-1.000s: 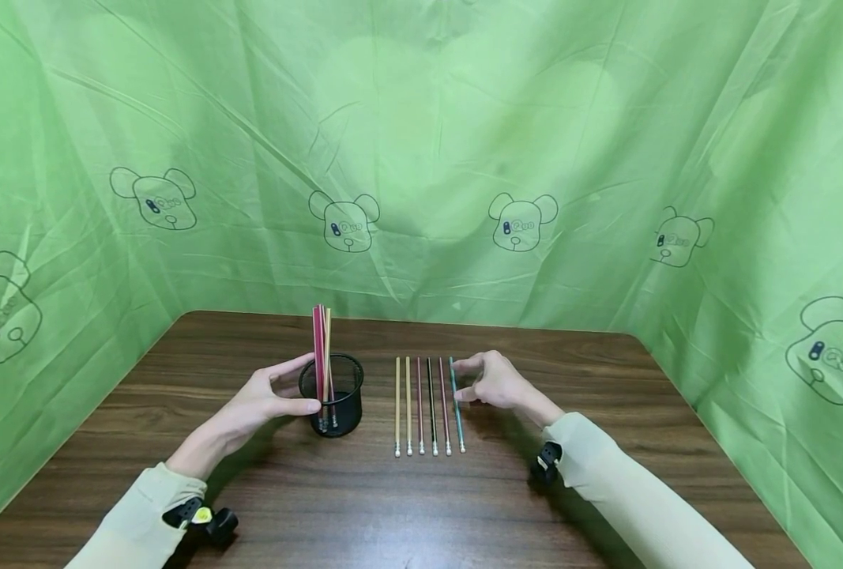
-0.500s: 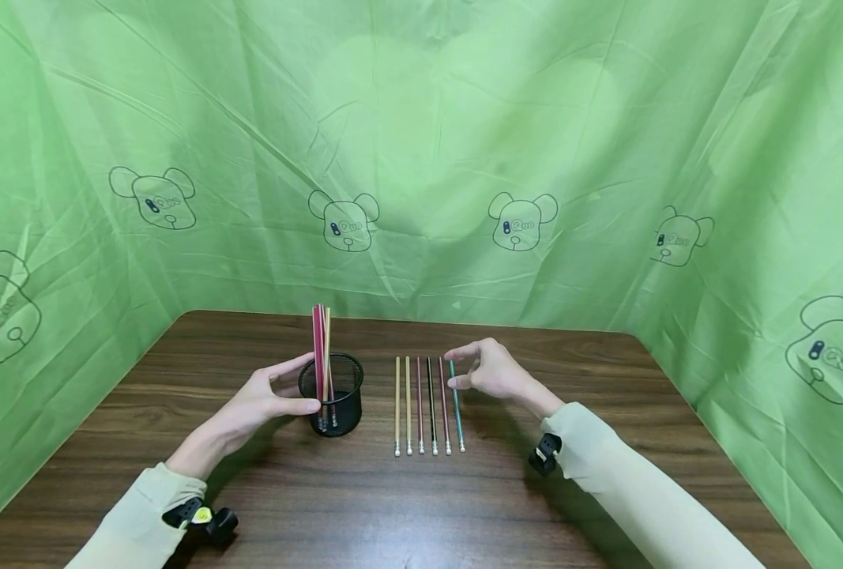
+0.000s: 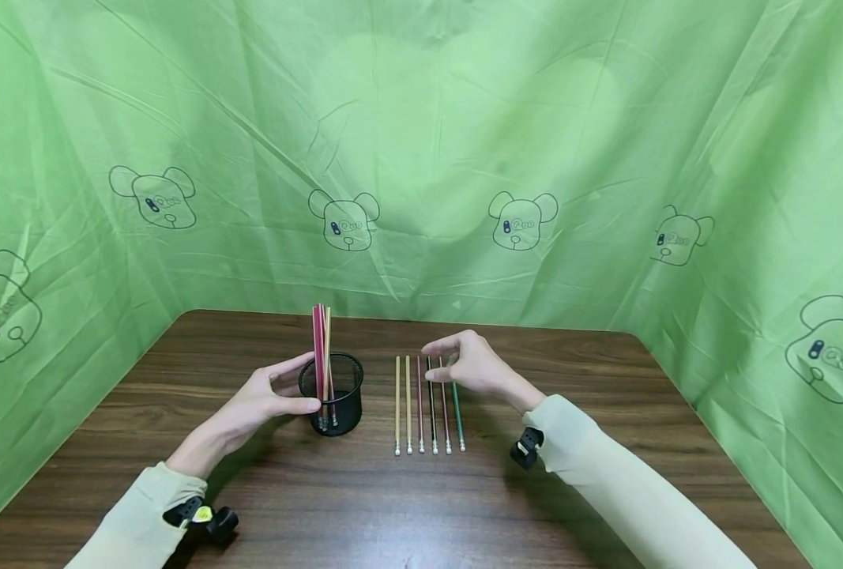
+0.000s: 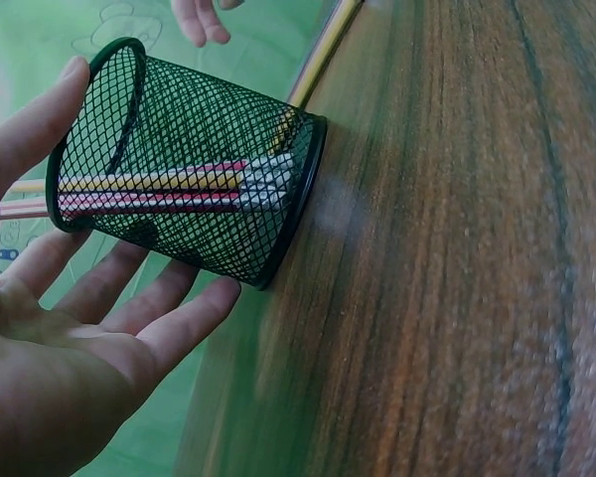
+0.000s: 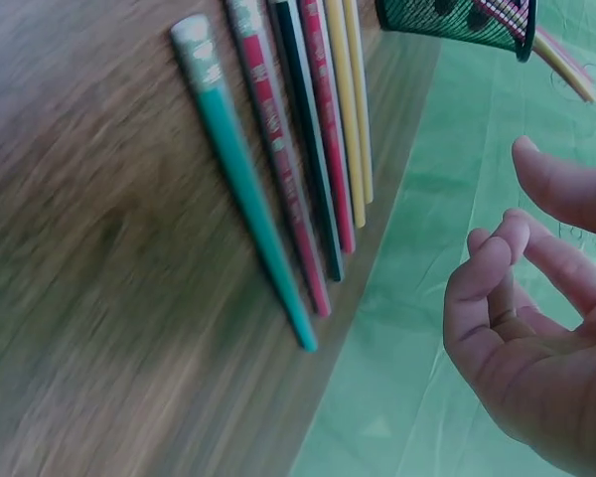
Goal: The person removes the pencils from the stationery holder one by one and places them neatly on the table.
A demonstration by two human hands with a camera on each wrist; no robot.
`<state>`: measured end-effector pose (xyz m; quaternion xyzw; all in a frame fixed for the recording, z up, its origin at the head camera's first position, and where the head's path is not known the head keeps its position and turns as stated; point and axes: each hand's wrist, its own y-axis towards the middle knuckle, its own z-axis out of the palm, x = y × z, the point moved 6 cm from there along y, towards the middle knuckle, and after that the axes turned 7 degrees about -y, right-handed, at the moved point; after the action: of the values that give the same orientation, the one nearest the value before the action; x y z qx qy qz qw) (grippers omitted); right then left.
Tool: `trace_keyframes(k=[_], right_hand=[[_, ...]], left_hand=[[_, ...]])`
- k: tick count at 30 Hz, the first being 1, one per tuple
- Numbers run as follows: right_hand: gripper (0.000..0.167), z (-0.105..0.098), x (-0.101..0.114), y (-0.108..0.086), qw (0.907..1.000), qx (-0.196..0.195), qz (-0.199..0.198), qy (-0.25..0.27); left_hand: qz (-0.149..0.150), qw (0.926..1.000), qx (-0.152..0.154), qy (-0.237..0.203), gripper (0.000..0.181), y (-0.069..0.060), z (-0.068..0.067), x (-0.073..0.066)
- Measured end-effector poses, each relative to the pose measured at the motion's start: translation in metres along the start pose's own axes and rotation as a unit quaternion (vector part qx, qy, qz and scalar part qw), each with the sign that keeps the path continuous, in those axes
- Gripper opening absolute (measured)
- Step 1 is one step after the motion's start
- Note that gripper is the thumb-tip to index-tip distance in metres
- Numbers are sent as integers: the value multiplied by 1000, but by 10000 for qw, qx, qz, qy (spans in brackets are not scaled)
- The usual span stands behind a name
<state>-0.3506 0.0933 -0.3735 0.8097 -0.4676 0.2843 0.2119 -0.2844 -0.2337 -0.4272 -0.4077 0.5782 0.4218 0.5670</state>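
In the head view my left hand [image 3: 261, 395] holds a black mesh pencil cup [image 3: 346, 415] from its left, thumb and fingers on opposite sides. The left wrist view shows the thumb at the cup's rim. Several red and yellow pencils [image 3: 319, 340] stand in the cup, eraser ends down. Right of it several pencils lie side by side, erasers towards me: two yellow ones, a red one, a black pencil [image 3: 432, 419], another red one and a green pencil [image 3: 458, 419]. My right hand [image 3: 474, 365] hovers over their far ends, thumb and forefinger apart, nothing between them.
A brown wooden table [image 3: 307, 506] bears everything. Green cloth [image 3: 421, 142] with bear-head drawings hangs behind it and along both sides. A black wrist camera [image 3: 218, 523] on the left arm sits close to the tabletop.
My right hand has left the green pencil and moved left and slightly away from me, over the black and red ones. My left hand and the cup have stayed in place.
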Motion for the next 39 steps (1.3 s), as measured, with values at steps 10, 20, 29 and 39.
trace_keyframes(k=[10, 20, 29, 39], right_hand=[[39, 10, 27, 8, 9996, 68, -190, 201], [35, 25, 50, 20, 9984, 117, -413, 371], [35, 37, 63, 32, 9974, 93, -628, 338], [36, 50, 79, 42, 9961, -37, -880, 61]], left_hand=[[-14, 10000, 4, -10, 89, 0, 0, 0], [13, 10000, 18, 40, 89, 0, 0, 0], [35, 10000, 8, 55, 88, 1, -1, -2], [71, 9999, 31, 89, 87, 0, 0, 1]])
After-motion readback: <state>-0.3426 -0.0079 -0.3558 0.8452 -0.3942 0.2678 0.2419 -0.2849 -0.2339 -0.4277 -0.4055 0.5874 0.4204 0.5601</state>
